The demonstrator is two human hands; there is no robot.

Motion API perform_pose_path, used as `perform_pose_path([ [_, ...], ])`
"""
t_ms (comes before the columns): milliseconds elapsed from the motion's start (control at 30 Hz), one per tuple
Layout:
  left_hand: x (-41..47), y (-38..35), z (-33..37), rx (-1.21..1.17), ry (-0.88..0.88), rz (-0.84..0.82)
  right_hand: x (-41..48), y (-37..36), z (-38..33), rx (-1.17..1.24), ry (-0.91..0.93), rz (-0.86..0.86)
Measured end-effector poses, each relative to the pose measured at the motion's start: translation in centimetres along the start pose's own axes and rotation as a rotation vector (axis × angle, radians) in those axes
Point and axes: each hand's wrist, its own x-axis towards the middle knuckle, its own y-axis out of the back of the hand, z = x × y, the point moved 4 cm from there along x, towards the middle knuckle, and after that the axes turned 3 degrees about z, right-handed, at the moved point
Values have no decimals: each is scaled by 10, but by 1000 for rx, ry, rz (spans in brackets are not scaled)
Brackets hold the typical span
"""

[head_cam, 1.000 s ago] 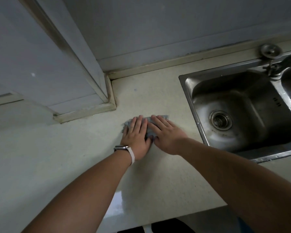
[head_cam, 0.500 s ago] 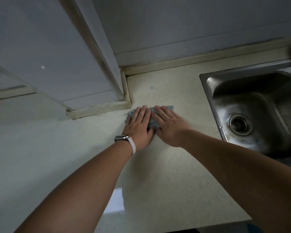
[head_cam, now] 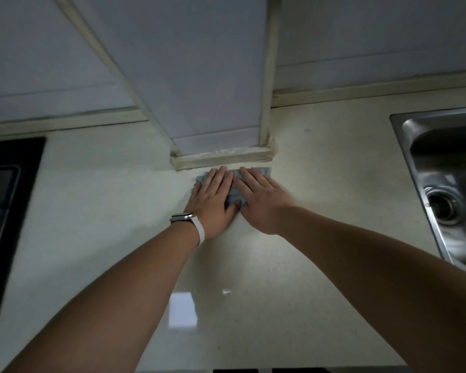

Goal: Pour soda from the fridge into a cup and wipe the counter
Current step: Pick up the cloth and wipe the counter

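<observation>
Black glass cooktop (head_cam: 8, 211) at far left, set into the pale speckled counter (head_cam: 105, 205); only part of it is in view. White boxed column (head_cam: 199, 90) comes down to the counter at centre, with a yellowed trim strip along its base.

Left forearm reaches in from lower left, with a watch (head_cam: 184, 217) on a white strap at the wrist. Left hand (head_cam: 213, 203) lies flat, palm down, fingers straight, pressing on a grey-blue cloth (head_cam: 232, 193). The cloth lies on the counter just in front of the column's base. Its far edge is near the trim; contact cannot be told.

Right hand (head_cam: 261, 203) lies flat beside the left, fingers straight and also pressing the cloth. The thumbs meet over the cloth's near edge.

Stainless sink (head_cam: 404, 135) at far right, well apart from the hands, with the drain (head_cam: 445, 208) visible in the basin.
</observation>
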Motion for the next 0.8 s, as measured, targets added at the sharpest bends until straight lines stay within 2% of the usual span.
perform_pose_path([
  [367,-33,17,-102,4,57,17,48,-17,-94,-50,64,7],
  [800,-104,-3,-95,24,93,40,-2,-38,-136,-30,51,-35],
])
